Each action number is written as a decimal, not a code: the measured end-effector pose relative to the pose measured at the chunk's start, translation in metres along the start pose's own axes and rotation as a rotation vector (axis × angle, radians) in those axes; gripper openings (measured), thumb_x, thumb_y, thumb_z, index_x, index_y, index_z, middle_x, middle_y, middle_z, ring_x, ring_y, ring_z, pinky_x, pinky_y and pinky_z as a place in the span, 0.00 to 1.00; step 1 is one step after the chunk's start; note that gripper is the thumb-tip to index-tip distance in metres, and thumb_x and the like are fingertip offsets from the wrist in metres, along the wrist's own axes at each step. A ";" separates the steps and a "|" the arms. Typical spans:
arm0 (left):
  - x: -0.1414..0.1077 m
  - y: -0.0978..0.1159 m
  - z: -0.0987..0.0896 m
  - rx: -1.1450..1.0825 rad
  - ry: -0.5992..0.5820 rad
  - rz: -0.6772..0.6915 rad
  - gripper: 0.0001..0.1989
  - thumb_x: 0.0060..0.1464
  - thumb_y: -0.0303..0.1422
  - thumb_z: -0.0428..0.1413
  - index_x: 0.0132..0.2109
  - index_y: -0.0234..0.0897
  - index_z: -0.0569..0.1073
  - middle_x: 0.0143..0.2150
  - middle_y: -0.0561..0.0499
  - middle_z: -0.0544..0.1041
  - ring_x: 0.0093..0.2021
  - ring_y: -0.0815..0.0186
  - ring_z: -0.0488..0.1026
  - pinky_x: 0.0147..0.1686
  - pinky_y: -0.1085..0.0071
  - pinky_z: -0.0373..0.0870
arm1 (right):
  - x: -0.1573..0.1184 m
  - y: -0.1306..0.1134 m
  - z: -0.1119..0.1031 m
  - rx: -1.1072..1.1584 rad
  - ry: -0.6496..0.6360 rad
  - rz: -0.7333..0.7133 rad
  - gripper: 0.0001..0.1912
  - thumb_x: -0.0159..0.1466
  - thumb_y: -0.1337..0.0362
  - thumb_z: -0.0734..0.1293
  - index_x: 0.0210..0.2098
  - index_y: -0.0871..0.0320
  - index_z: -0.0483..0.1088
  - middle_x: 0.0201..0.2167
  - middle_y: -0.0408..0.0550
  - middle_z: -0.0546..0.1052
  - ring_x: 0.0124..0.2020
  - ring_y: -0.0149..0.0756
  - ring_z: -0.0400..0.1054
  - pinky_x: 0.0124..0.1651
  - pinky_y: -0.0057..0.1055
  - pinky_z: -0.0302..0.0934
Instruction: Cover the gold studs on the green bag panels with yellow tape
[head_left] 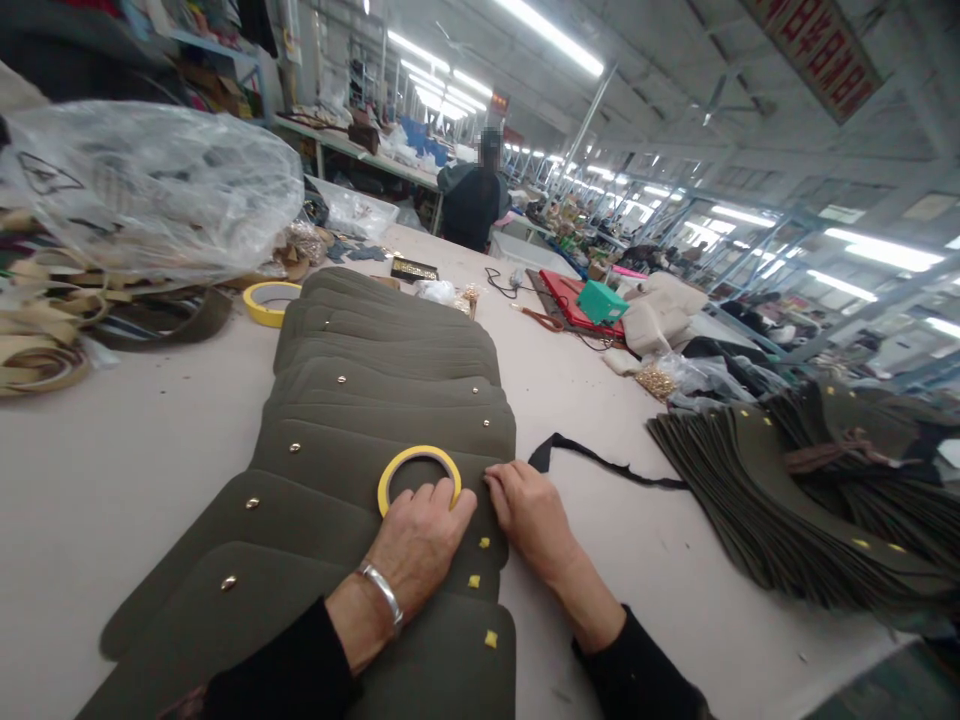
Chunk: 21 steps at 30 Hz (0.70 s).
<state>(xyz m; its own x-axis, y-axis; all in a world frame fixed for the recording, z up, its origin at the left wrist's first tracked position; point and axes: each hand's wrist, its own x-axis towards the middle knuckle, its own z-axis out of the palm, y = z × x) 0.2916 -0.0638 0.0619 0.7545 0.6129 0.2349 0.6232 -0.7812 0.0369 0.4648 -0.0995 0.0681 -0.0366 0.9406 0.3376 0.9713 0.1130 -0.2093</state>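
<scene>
Dark olive panels lie overlapped in a long row in front of me, with metal studs on several of them. On the nearer panels, small yellow tape pieces sit along the right side. My left hand, a silver bracelet at its wrist, is closed around the lower right of a yellow tape roll above the panels. At the row's right edge, my right hand pinches with thumb and forefinger close to a panel. Whatever lies between those fingertips is too small to make out.
Right of the row lie a black strip and a fanned stack of olive panels. Another tape roll and a plastic bag are on the left. Farther back are a green box and a person.
</scene>
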 end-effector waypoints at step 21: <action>-0.009 -0.011 -0.018 -0.440 0.391 0.185 0.22 0.66 0.31 0.44 0.65 0.35 0.54 0.52 0.46 0.77 0.43 0.66 0.77 0.43 0.71 0.73 | -0.024 -0.034 -0.039 0.609 0.109 -0.041 0.10 0.64 0.73 0.63 0.42 0.58 0.72 0.35 0.48 0.76 0.35 0.34 0.70 0.39 0.30 0.65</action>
<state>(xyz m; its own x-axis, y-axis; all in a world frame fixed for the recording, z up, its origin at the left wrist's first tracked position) 0.2741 -0.0625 0.0766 0.6586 0.4388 0.6113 0.2830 -0.8972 0.3391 0.4421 -0.1388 0.1029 -0.0151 0.8971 0.4415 0.6600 0.3407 -0.6696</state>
